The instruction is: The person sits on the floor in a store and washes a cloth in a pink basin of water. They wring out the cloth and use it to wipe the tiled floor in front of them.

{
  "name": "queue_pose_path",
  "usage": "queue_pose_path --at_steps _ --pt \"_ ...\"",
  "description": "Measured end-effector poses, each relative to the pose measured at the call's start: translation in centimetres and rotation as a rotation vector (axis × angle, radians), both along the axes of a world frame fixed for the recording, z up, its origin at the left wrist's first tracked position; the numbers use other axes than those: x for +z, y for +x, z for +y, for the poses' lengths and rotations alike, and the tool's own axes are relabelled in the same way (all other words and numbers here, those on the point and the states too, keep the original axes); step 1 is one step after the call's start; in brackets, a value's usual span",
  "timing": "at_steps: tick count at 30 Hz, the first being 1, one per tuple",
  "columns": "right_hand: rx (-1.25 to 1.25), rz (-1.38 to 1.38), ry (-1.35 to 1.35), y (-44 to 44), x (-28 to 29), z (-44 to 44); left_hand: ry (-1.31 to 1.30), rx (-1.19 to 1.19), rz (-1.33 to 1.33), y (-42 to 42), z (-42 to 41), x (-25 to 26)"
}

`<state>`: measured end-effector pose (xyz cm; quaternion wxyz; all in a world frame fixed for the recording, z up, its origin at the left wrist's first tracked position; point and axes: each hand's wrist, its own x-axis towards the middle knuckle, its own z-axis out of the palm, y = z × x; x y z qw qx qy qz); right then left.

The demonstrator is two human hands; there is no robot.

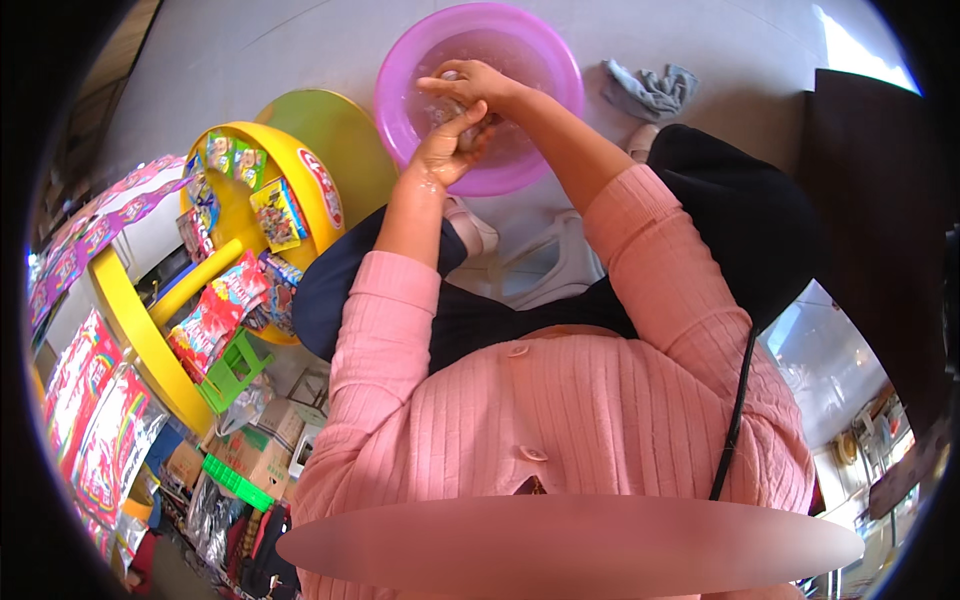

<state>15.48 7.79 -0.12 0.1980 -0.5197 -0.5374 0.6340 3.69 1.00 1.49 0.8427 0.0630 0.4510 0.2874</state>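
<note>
In the head view a pink plastic basin [390, 97] with water in it stands on the floor in front of me. Both hands are over it, wet, around a clear object [474, 136], perhaps a glass or jar; its shape is largely hidden. My left hand [448, 150] holds the object from the near left side, thumb raised. My right hand [472, 81] reaches across its upper part with the fingers bent; whether it grips the object or only touches it cannot be made out.
A grey cloth [652, 90] lies on the floor right of the basin. At left stands a yellow round display rack [300, 195] with snack packets [279, 214]. A white plastic stool [551, 262] is beneath me. A dark piece of furniture [870, 225] stands at right.
</note>
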Motion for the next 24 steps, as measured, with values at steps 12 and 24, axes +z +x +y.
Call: queue_pose_path --at_steps 12,24 --pt "0.298 0.950 -0.456 2.7 3.4 0.6 -0.055 0.094 -0.828 1.9 -2.0 2.0" --pt "-0.069 0.509 -0.280 0.1 3.4 0.7 0.106 -0.129 0.122 1.5 0.2 2.0"
